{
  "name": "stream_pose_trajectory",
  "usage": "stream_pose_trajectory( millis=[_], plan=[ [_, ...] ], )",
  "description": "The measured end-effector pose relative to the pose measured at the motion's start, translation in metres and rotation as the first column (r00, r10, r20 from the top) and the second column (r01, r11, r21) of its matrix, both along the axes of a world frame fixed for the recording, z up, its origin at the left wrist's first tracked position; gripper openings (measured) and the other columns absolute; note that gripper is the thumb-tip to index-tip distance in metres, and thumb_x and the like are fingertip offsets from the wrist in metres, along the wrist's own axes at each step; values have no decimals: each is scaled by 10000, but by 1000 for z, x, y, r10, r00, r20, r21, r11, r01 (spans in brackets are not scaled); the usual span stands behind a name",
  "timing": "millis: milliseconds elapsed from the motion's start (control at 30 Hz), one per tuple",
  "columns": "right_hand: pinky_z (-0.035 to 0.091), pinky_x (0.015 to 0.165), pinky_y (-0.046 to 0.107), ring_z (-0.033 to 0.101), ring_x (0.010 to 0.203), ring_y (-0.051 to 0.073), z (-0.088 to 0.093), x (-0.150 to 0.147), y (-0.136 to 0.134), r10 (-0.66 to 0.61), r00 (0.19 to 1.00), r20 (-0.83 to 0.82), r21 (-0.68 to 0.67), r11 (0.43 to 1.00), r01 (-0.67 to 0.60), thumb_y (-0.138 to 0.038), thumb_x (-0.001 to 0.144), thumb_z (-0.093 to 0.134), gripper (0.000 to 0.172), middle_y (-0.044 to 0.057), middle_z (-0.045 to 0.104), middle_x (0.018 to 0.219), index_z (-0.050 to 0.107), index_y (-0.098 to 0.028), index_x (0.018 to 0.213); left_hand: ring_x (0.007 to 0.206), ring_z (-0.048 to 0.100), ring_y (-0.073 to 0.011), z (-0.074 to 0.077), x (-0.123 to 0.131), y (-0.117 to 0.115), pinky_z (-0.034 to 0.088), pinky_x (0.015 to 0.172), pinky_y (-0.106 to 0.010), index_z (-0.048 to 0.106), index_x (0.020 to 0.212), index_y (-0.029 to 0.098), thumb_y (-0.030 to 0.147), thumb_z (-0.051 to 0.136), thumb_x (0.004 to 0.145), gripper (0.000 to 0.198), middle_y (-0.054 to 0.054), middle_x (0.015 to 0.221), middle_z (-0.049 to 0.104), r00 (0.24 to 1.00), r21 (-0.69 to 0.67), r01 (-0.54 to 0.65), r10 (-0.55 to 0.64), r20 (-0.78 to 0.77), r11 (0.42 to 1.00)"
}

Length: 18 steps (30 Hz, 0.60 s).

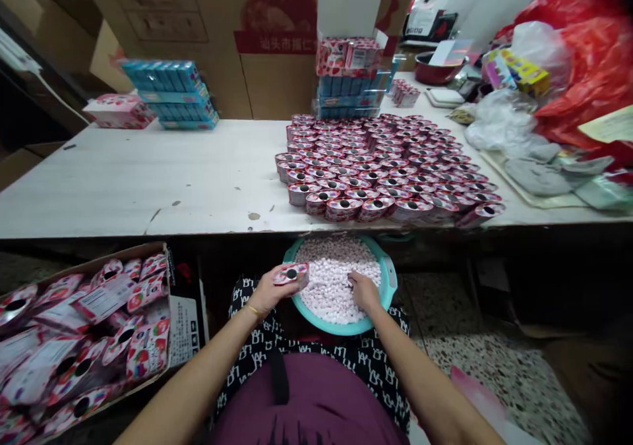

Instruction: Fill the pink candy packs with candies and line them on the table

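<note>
My left hand (270,293) is closed around a small red-and-white printed candy box (291,273), its oval top with a dark round hole facing up. The box is held over the left rim of a turquoise basin (390,277). Inside the basin lies a heap of small pale pink candies (331,287). At the heap's right side is my right hand (364,291), fingers bent down among the candies. Its fingertips are partly hidden, so what they pinch, if anything, does not show. The basin rests at my lap, below the table edge.
Many similar boxes (376,168) stand packed in rows on the white table (212,181). A carton (168,300) of loose boxes is at lower left. Blue packs (173,95) stand at the back, before a large cardboard box (277,82). Plastic bags (568,56) crowd the right.
</note>
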State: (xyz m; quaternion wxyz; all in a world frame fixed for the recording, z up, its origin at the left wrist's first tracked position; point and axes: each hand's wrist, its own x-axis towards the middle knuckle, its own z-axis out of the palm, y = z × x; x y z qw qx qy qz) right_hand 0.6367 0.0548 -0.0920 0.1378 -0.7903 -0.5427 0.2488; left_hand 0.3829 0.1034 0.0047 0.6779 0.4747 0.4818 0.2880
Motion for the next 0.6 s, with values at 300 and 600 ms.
stream_pose_trajectory(
  millis=[300, 600],
  plan=[
    [422, 614, 257, 552, 630, 150, 48, 47, -8, 115, 966, -233, 145, 986, -82, -282, 771, 400, 268, 20, 628, 684, 650, -193, 811, 1013, 539, -200, -28, 36, 31, 387, 934, -310, 584, 1042, 171, 148, 631, 621, 425, -61, 1071, 601, 925, 455, 310, -153, -348, 835],
    [404, 676, 307, 604, 789, 229, 153, 13, 20, 353, 889, 291, -143, 935, -325, -186, 744, 457, 226, 106, 668, 789, 680, -211, 769, 1014, 525, -210, -33, 68, 30, 391, 919, -321, 591, 1054, 189, 88, 598, 603, 463, -66, 1064, 591, 882, 533, 400, -155, -445, 746]
  ],
)
